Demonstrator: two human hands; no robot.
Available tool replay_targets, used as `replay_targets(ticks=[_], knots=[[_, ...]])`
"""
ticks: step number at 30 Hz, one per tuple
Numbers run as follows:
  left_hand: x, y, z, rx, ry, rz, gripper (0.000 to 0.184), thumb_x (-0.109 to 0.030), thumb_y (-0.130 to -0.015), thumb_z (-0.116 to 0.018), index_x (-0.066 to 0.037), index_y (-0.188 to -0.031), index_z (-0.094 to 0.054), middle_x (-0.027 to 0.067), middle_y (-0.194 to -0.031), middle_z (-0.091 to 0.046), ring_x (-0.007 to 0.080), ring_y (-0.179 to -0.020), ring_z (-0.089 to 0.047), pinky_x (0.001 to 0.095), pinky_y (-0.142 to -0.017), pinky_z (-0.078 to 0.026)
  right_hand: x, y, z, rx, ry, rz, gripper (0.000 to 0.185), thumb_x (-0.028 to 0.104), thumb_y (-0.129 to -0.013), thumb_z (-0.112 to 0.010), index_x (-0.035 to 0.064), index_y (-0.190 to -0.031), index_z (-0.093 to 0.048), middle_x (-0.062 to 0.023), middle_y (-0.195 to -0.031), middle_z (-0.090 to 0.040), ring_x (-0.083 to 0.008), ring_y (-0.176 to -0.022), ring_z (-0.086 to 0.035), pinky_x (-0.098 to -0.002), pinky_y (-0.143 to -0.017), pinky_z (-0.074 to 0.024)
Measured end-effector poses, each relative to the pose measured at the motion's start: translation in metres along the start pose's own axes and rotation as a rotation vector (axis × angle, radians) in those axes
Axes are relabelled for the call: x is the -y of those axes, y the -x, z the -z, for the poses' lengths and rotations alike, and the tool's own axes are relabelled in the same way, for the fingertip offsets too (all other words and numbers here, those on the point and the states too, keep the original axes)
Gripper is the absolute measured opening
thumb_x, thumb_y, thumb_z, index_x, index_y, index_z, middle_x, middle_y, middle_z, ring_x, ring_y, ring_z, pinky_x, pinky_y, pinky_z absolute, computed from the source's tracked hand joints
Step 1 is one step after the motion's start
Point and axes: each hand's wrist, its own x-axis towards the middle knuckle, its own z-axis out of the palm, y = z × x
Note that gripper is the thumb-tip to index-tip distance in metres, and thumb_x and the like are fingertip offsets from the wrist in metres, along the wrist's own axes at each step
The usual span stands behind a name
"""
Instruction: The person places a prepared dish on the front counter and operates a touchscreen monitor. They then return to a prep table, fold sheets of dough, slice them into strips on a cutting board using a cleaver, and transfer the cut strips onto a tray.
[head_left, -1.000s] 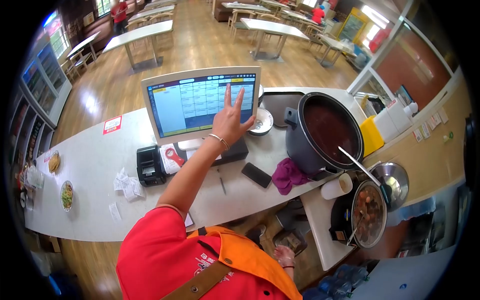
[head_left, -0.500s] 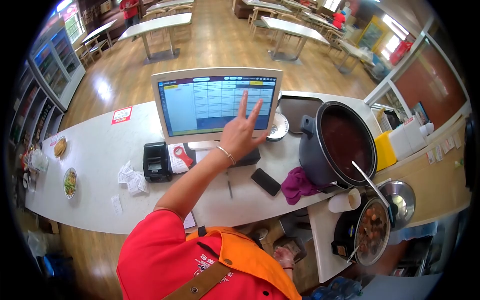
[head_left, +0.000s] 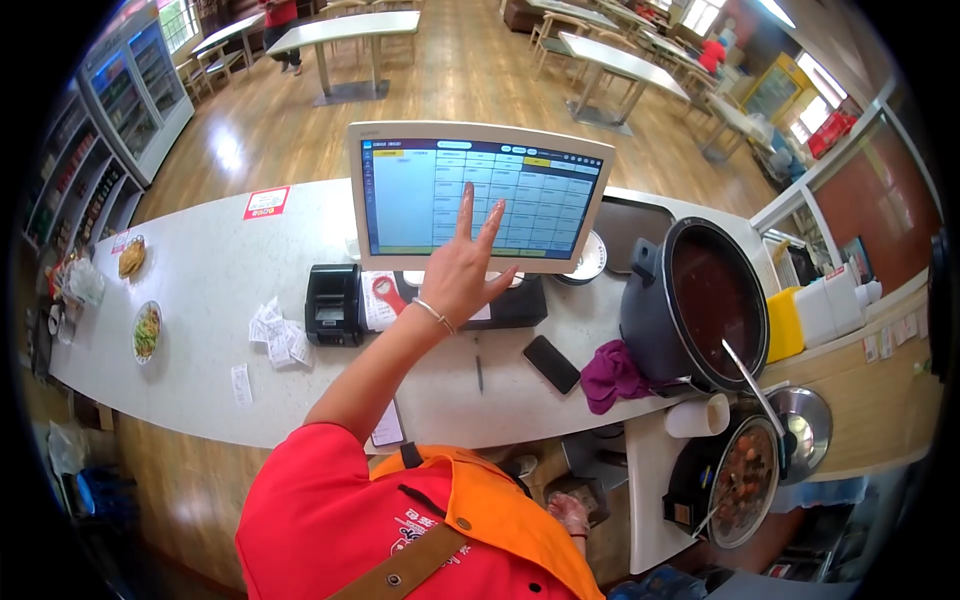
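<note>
Wood-plank flooring (head_left: 470, 80) with white dining tables (head_left: 620, 62) forms the background; in front of it runs a long white tabletop (head_left: 205, 300).

Position of equipment: one white-framed touchscreen monitor (head_left: 540, 205) stands near the middle of the tabletop, display lit and facing the person. To its lower left is a black boxy receipt printer (head_left: 333, 305), with crumpled white paper slips (head_left: 283, 340) beside it. One dark grey deep round pot (head_left: 655, 320) of dark red liquid stands to the right.

Hands: the left hand (head_left: 460, 275) is before the display, its grip spread, two fingers extended and thumb out to the side, holding nothing. Contact between fingertips and glass cannot be confirmed. The right hand (head_left: 570, 512) is low beside the body, off the tabletop; the state of its grip cannot be told.

Hazards, as judged: with two fingers and a thumb spread so near the glass, an unintended entry is possible if more than one of them makes contact. A long metal handle with a dark end (head_left: 755, 385) projects over the pot's rim; a sleeve or elbow catching it could cause a spill. One flat black phone (head_left: 552, 364) lies near a bunched purple cloth (head_left: 612, 378) and the pot, so splashed liquid could reach it.
</note>
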Motion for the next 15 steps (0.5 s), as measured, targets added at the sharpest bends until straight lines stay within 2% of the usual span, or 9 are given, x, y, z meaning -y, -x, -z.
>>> replay_targets(ticks=[2, 5, 11, 14, 15], knots=[[0.004, 0.002, 0.001, -0.036, 0.006, -0.022, 0.089, -0.037, -0.080, -0.073, -0.012, -0.152, -0.028, 0.0311, -0.155, -0.014, 0.0342, -0.073, -0.066, 0.0365, -0.066, -0.055, 0.006, 0.002, 0.005, 0.032, -0.048, -0.040, 0.004, 0.011, -0.084, -0.065, 0.0077, -0.084, -0.062, -0.0098, -0.083, -0.064, -0.0237, -0.068, -0.063, -0.0383, -0.055, -0.0510], [0.005, 0.002, 0.006, -0.034, -0.011, 0.005, 0.088, -0.037, -0.080, -0.072, -0.012, -0.152, -0.028, 0.0316, -0.155, -0.014, 0.0336, -0.071, -0.066, 0.0359, -0.064, -0.055, 0.014, -0.004, 0.017, 0.158, 0.021, 0.082, 0.014, 0.009, -0.082, -0.071, 0.0051, -0.091, -0.062, -0.0123, -0.077, -0.063, -0.0262, -0.062, -0.057, -0.0361, -0.056, -0.0491], [0.014, 0.001, 0.009, -0.028, -0.021, 0.046, 0.086, -0.040, -0.081, -0.071, -0.012, -0.152, -0.029, 0.0318, -0.155, -0.015, 0.0346, -0.075, -0.068, 0.0351, -0.064, -0.056, 0.026, -0.003, 0.030, -0.111, -0.503, 0.033, 0.012, 0.009, -0.081, -0.070, 0.0059, -0.089, -0.062, -0.0100, -0.074, -0.062, -0.0251, -0.058, -0.057, -0.0370, -0.051, -0.0490], [0.013, -0.002, 0.003, -0.008, -0.040, -0.038, 0.086, -0.041, -0.082, -0.070, -0.013, -0.152, -0.029, 0.0320, -0.155, -0.016, 0.0359, -0.078, -0.069, 0.0351, -0.063, -0.056, 0.038, -0.002, 0.036, -0.041, -0.519, 0.010, 0.015, 0.011, -0.080, -0.071, 0.0057, -0.091, -0.062, -0.0099, -0.076, -0.062, -0.0249, -0.061, -0.059, -0.0367, -0.052, -0.0505], [0.011, -0.005, 0.000, -0.026, -0.047, -0.052, 0.086, -0.041, -0.082, -0.070, -0.013, -0.152, -0.030, 0.0313, -0.155, -0.016, 0.0336, -0.074, -0.068, 0.0343, -0.062, -0.056, 0.038, -0.002, 0.033, -0.087, -0.466, 0.039, 0.015, 0.011, -0.080, -0.070, 0.0058, -0.092, -0.062, -0.0099, -0.076, -0.063, -0.0249, -0.061, -0.059, -0.0366, -0.052, -0.0507]])
